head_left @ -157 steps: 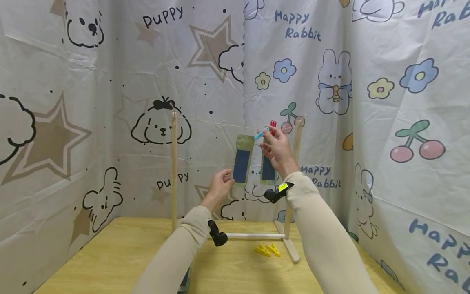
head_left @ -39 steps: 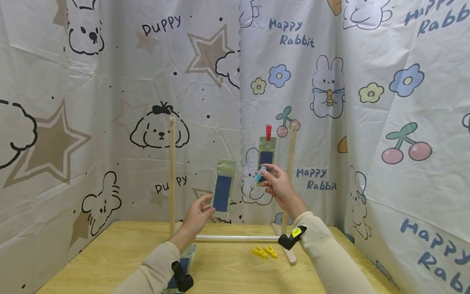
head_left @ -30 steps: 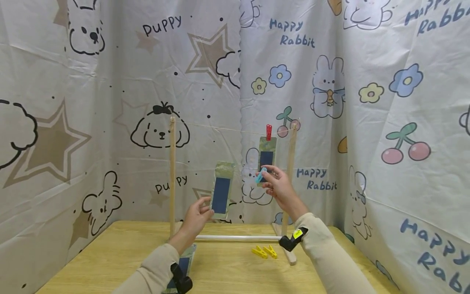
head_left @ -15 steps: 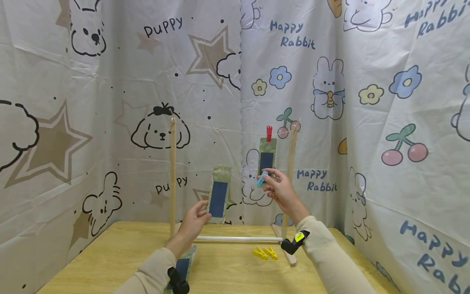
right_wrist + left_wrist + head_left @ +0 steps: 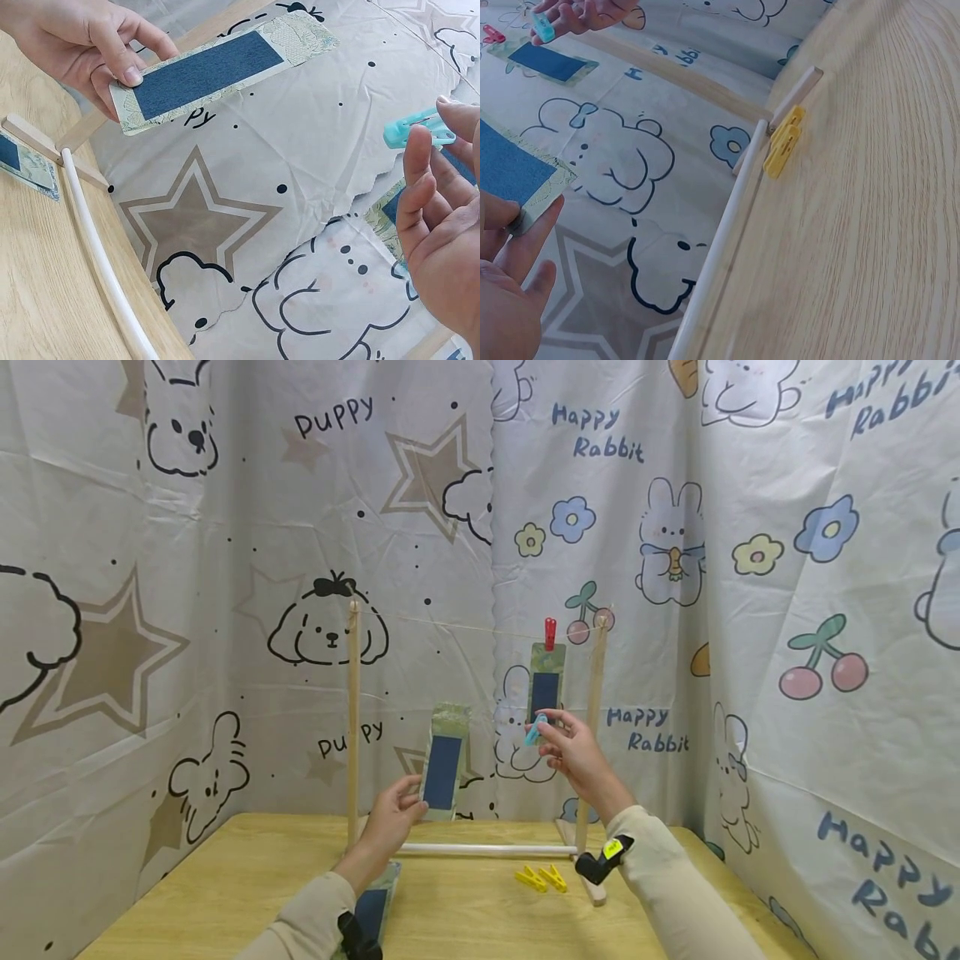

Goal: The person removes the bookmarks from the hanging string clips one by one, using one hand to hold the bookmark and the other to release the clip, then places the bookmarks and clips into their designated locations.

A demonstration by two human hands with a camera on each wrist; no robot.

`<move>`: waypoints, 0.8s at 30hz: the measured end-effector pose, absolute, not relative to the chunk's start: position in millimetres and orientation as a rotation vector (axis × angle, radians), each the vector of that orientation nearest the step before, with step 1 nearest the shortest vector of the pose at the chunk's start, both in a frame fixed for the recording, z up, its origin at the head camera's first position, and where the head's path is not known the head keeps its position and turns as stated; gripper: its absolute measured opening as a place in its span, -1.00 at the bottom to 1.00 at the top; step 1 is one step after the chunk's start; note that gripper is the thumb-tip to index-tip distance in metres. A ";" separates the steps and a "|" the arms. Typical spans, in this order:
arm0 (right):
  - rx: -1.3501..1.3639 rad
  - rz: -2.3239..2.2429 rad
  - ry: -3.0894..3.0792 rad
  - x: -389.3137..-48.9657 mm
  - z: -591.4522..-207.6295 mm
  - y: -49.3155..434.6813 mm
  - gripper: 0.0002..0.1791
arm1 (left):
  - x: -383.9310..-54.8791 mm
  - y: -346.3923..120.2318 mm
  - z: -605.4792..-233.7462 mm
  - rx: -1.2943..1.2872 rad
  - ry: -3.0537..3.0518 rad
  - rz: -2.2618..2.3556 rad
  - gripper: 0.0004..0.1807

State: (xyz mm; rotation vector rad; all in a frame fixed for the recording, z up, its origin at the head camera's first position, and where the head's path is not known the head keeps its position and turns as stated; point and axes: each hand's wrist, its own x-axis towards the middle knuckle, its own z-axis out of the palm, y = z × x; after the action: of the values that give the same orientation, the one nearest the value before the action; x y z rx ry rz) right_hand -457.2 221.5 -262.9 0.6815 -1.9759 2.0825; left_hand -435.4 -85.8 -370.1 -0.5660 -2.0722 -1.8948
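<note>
My left hand (image 5: pixel 386 822) pinches the lower left edge of a green-patterned strip with a dark blue panel (image 5: pixel 442 772), thumb in front in the right wrist view. That strip is held nearly upright, its top below the string (image 5: pixel 450 625). Between thumb and fingertips, my right hand (image 5: pixel 581 756) holds a light blue clothespin (image 5: pixel 401 135). Behind this hand a similar strip (image 5: pixel 548 660) hangs from the string by a red clothespin (image 5: pixel 551 633); the hand covers part of its lower end in the head view.
Wooden posts (image 5: pixel 354 727) carry the string, joined low down by a white rod (image 5: pixel 487 850). Two yellow clothespins (image 5: pixel 531 880) lie on the wooden table (image 5: pixel 465 922) by the right foot. Another strip (image 5: pixel 375 902) lies partly behind the left forearm. Printed cloth walls (image 5: pixel 285 510) surround the table.
Both hands have come down from near the string, the left one also leftward with its strip. Over the last second they sink slightly more. The hanging strip keeps its place.
</note>
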 end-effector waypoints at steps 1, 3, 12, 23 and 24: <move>0.682 2.087 -1.975 -457.4 -263.8 221.6 -0.49 | -434.7 -86.2 -370.6 -0.565 -2.074 -1.894 -0.47; 0.675 2.101 -1.970 -457.9 -265.1 222.1 -0.49 | -434.0 -87.4 -371.8 -0.560 -2.076 -1.892 -0.46; 0.671 2.096 -1.973 -461.6 -270.1 225.8 -0.49 | -435.1 -93.9 -375.3 -0.520 -2.079 -1.889 -0.44; 0.634 2.115 -1.978 -464.5 -279.7 230.2 -0.48 | -428.2 -98.8 -378.7 -0.480 -2.079 -1.873 -0.46; 0.630 2.115 -1.978 -464.5 -280.4 230.3 -0.48 | -427.5 -99.2 -379.3 -0.475 -2.077 -1.877 -0.46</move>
State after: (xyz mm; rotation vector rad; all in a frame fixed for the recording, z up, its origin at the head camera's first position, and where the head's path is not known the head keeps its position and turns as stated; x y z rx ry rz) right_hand -464.5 230.3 -280.4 0.6298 -1.9783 2.1153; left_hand -427.5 -99.2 -379.3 -0.4754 -2.0771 -1.8766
